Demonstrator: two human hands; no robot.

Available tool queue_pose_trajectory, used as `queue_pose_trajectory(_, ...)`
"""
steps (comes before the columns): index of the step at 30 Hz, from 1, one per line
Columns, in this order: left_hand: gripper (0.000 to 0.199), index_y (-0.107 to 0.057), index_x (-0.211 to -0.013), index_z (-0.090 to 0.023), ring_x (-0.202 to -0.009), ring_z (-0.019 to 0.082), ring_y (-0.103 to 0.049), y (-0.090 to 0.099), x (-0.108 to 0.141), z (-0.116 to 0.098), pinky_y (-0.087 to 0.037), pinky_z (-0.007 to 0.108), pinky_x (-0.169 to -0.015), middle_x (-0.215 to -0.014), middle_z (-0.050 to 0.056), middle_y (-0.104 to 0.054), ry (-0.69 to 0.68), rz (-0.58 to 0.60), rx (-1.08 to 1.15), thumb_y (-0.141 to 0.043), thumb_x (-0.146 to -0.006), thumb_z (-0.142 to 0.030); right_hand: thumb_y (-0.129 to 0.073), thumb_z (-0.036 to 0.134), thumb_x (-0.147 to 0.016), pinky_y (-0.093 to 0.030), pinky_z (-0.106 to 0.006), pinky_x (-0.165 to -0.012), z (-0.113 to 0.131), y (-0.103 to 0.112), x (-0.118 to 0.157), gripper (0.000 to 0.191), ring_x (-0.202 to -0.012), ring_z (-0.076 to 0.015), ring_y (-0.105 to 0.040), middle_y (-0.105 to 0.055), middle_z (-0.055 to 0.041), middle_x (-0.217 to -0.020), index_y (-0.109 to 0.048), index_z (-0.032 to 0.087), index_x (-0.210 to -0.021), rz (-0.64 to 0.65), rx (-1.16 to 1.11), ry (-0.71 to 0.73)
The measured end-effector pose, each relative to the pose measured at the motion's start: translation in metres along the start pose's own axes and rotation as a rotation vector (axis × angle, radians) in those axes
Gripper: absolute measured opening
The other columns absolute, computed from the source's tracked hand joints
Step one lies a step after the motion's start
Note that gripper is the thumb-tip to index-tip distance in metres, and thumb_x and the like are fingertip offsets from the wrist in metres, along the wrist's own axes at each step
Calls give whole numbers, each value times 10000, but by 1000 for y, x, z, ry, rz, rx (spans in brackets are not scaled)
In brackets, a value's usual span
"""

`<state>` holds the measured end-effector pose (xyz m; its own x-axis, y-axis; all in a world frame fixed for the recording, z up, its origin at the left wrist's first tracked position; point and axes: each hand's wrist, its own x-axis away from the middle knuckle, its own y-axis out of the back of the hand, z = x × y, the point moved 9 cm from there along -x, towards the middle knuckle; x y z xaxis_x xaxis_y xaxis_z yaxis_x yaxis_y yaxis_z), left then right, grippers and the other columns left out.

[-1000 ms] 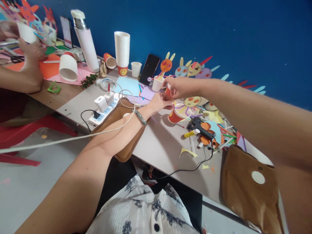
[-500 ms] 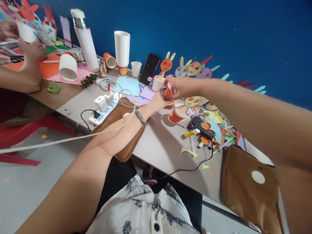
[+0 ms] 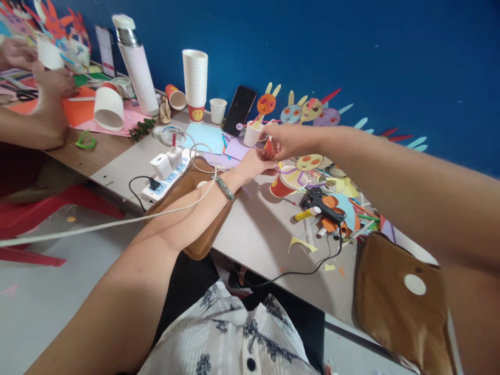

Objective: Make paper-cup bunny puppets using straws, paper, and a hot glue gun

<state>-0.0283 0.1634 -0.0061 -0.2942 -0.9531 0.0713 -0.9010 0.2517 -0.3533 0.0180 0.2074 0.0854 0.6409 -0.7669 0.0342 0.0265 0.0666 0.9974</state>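
Note:
Near the middle of the table my left hand (image 3: 257, 163) has its fingers pinched together, and what lies between them is too small to make out. My right hand (image 3: 283, 139) bends over a small red cup (image 3: 269, 148), its fingers closed at the cup's side and close to my left fingertips. Just beyond stands a white cup (image 3: 252, 134) holding an orange rabbit-face figure (image 3: 266, 104). A larger red-and-white cup (image 3: 282, 186) with purple strips inside stands nearer me, beside a round yellow face (image 3: 310, 162).
A black glue gun (image 3: 323, 204) and a yellow marker (image 3: 307, 213) lie right of the cups. Left are a power strip (image 3: 167, 183), a cable, stacked cups (image 3: 196, 78) and a thermos (image 3: 137, 73). Another person's hands (image 3: 54, 78) hold a white cup (image 3: 50, 53) at far left.
My right fingers have shifted very slightly at the small red cup, while my left hand stays nearly still. The other person's white cup has moved a little right.

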Motion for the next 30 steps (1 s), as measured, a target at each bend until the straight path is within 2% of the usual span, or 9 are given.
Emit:
queue_pose_trajectory(3,227,-578,-740,-97,-620,112,-690,0,0,0,-638,359,-846,-592,-19,-636,1,-9,-11,-723,-798,68,-849,388,-805,-528,-326,-855,3,-14,0,456,-989,-215,-712,-732,-38,-1077,-646,193,-1164,191,-13,52)
queue_pose_trajectory(7,212,-597,-752,-92,-615,109,-685,0,0,0,-639,366,-865,-605,-17,-645,-2,10,-17,-742,-786,59,-727,407,-922,-526,-334,-870,4,-10,-3,371,-922,-175,-726,-730,-14,-990,-663,149,-1181,255,-35,-6)
queue_pose_trajectory(10,235,-597,-759,-94,-628,115,-691,-1,-1,1,-641,367,-864,-621,-13,-662,-9,29,-12,-790,-751,39,-651,403,-973,-526,-345,-887,-2,-10,-6,385,-886,-162,-732,-721,2,-923,-655,133,-1247,291,-34,-67)
queue_pose_trajectory(13,231,-607,-791,-87,-640,115,-694,-1,-2,2,-639,361,-853,-644,-11,-677,-9,31,7,-786,-743,49,-823,414,-828,-547,-370,-893,-3,-5,-12,435,-921,-212,-726,-736,-3,-939,-695,183,-1174,228,-39,-4)
queue_pose_trajectory(15,210,-625,-829,-78,-640,116,-696,-2,-2,3,-636,367,-859,-661,-9,-686,-4,33,16,-763,-753,59,-869,401,-771,-542,-380,-913,-2,-1,-13,452,-964,-232,-713,-742,-16,-984,-709,195,-1140,181,-24,19)
queue_pose_trajectory(19,210,-612,-826,-86,-635,125,-703,-1,-3,6,-629,396,-889,-670,3,-702,15,28,-3,-761,-753,43,-724,320,-910,-514,-374,-899,-1,8,-6,447,-953,-210,-689,-728,-64,-1086,-645,140,-1312,190,113,-141)
queue_pose_trajectory(22,230,-597,-820,-99,-638,127,-706,-1,-3,6,-626,404,-902,-664,-1,-705,15,30,-11,-749,-743,55,-607,280,-980,-496,-362,-855,10,25,4,449,-935,-193,-664,-713,-106,-1131,-592,92,-1387,156,210,-186)
queue_pose_trajectory(26,244,-589,-821,-107,-622,130,-696,-2,-1,5,-627,415,-890,-621,-12,-687,21,27,-16,-698,-740,96,-613,242,-954,-489,-346,-825,19,50,15,382,-914,-199,-658,-738,-108,-1065,-644,118,-1314,35,269,-174)
queue_pose_trajectory(30,282,-595,-825,-101,-622,129,-691,-2,-1,3,-630,396,-842,-623,-19,-675,9,32,-22,-726,-708,119,-598,187,-912,-505,-355,-829,22,77,33,340,-887,-213,-676,-768,-92,-1005,-689,173,-1240,-151,251,-162)
